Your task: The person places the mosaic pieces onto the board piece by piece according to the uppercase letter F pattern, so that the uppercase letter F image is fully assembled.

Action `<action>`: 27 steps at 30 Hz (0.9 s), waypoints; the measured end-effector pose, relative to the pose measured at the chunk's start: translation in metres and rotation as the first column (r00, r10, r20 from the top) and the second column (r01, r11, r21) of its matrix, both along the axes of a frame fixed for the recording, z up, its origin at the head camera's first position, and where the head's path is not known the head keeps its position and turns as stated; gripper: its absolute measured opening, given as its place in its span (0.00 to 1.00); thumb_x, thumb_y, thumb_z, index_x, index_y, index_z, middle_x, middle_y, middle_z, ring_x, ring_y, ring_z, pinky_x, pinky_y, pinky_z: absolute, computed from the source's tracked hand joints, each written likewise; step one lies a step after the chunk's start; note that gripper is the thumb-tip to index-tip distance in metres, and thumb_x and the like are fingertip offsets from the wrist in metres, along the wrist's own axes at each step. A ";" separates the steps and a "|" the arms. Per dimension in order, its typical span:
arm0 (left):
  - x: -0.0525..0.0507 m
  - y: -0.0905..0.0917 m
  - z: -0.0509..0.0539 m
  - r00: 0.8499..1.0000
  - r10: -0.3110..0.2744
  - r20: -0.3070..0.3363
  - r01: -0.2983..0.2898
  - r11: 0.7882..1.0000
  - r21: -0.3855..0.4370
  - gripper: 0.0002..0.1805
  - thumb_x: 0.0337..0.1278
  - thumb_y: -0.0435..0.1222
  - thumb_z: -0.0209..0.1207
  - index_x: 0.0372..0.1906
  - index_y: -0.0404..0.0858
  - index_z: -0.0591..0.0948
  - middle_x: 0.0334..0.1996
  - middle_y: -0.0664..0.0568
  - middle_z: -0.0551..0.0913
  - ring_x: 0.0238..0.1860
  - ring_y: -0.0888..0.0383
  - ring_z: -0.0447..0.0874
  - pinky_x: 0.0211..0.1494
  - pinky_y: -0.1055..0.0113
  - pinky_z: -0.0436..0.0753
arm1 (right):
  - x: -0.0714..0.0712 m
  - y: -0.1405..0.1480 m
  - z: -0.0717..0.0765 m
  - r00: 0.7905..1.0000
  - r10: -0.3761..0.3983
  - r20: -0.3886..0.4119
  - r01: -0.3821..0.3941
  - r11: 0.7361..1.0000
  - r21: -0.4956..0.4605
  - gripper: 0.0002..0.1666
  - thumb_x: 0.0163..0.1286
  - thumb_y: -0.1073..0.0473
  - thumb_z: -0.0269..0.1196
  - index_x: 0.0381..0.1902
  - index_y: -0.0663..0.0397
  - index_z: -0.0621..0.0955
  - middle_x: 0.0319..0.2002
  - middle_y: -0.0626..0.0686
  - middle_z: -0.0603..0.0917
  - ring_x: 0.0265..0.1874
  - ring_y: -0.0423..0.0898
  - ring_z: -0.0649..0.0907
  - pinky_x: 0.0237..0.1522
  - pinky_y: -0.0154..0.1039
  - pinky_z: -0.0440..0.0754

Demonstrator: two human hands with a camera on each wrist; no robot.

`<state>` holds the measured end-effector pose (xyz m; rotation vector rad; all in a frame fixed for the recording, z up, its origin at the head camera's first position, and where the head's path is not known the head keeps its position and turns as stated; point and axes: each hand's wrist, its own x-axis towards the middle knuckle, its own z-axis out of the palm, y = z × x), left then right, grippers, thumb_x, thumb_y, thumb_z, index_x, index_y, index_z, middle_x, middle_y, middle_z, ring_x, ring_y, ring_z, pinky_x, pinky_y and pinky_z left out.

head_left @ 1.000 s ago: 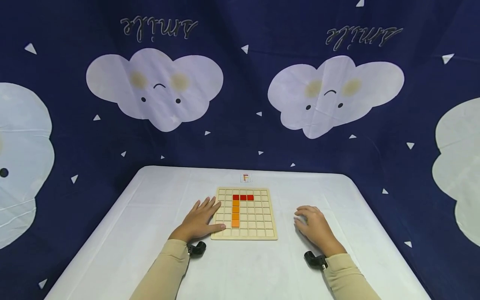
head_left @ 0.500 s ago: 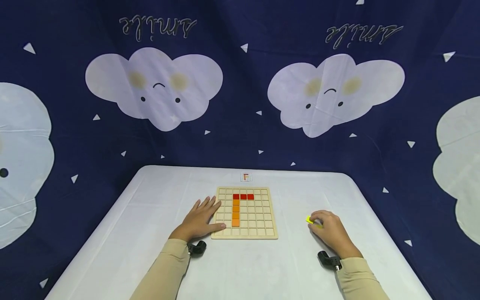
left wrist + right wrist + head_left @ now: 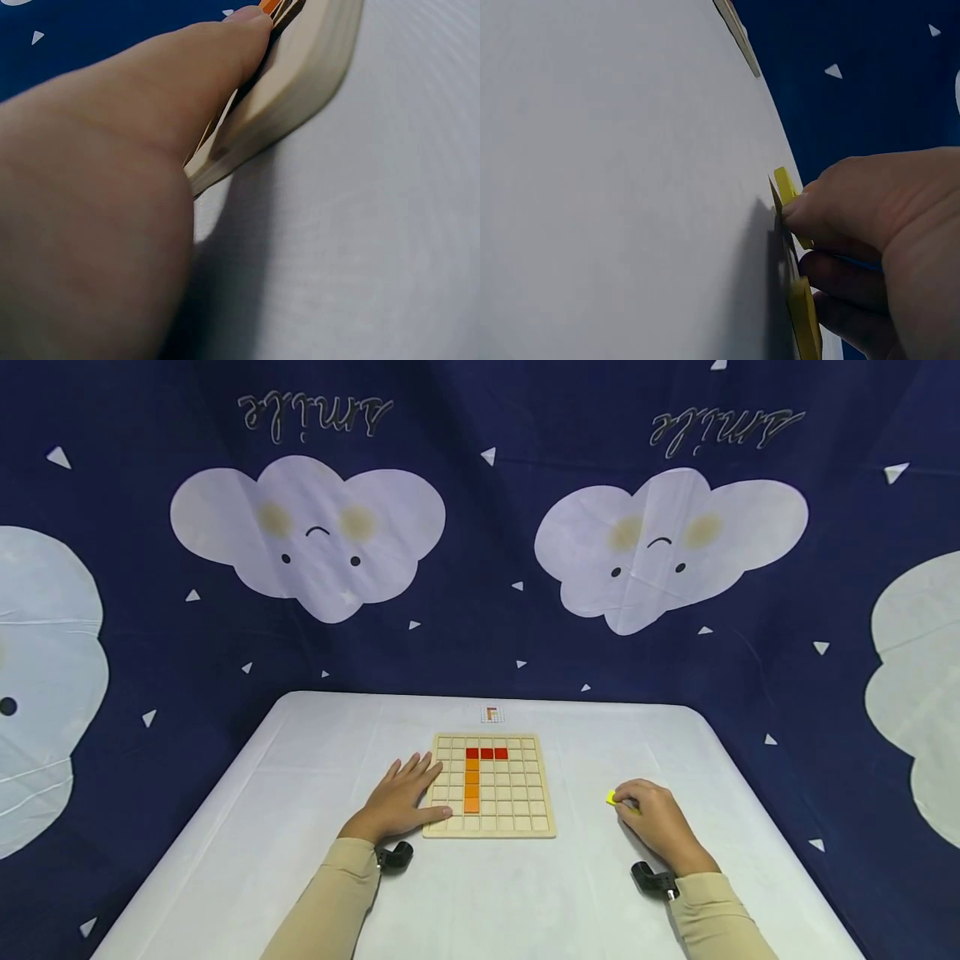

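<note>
In the head view my left hand lies with spread, straight fingers along the left edge of a wooden grid board. Its thumb reaches over the board's lower left part; the left wrist view shows the thumb close up, against the corner. Three red tiles form a row on the board, and several orange tiles run down from the leftmost one. To the right of the board, my right hand pinches a yellow tile. A second yellow piece appears lower, by the other fingers, partly hidden.
A small printed card with a coloured grid pattern lies behind the board. Everything rests on a white-covered table. A dark blue curtain with printed clouds hangs behind it.
My right hand has moved rightward, away from the board, and yellow pieces now show at its fingers. Over the last half second it has shifted only slightly. The left hand stays put.
</note>
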<state>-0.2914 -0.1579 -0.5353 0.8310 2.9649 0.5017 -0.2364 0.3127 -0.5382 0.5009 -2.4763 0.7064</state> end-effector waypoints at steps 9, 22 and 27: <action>-0.001 0.000 -0.002 1.000 -0.004 -0.007 0.004 1.000 0.003 0.54 0.63 0.72 0.55 0.83 0.42 0.63 0.83 0.43 0.53 0.83 0.43 0.45 0.82 0.45 0.40 | -0.009 -0.018 0.005 0.998 0.011 0.063 -0.009 1.000 -0.022 0.12 0.56 0.76 0.74 0.33 0.55 0.90 0.42 0.52 0.89 0.44 0.55 0.88 0.50 0.55 0.86; -0.002 -0.001 -0.003 1.000 -0.011 -0.008 0.011 1.000 0.002 0.54 0.63 0.72 0.55 0.84 0.42 0.62 0.83 0.43 0.53 0.83 0.44 0.44 0.82 0.45 0.39 | -0.025 -0.063 0.011 0.988 0.105 0.115 -0.099 0.993 -0.060 0.09 0.59 0.73 0.76 0.36 0.57 0.91 0.45 0.52 0.89 0.48 0.54 0.88 0.55 0.54 0.84; -0.002 -0.001 -0.003 1.000 -0.007 -0.005 0.007 1.000 0.004 0.54 0.63 0.72 0.55 0.84 0.42 0.63 0.83 0.43 0.53 0.83 0.44 0.44 0.82 0.45 0.38 | -0.032 -0.089 0.015 0.977 0.160 0.139 -0.149 0.985 -0.082 0.07 0.62 0.72 0.76 0.37 0.57 0.91 0.45 0.50 0.89 0.50 0.53 0.87 0.58 0.53 0.83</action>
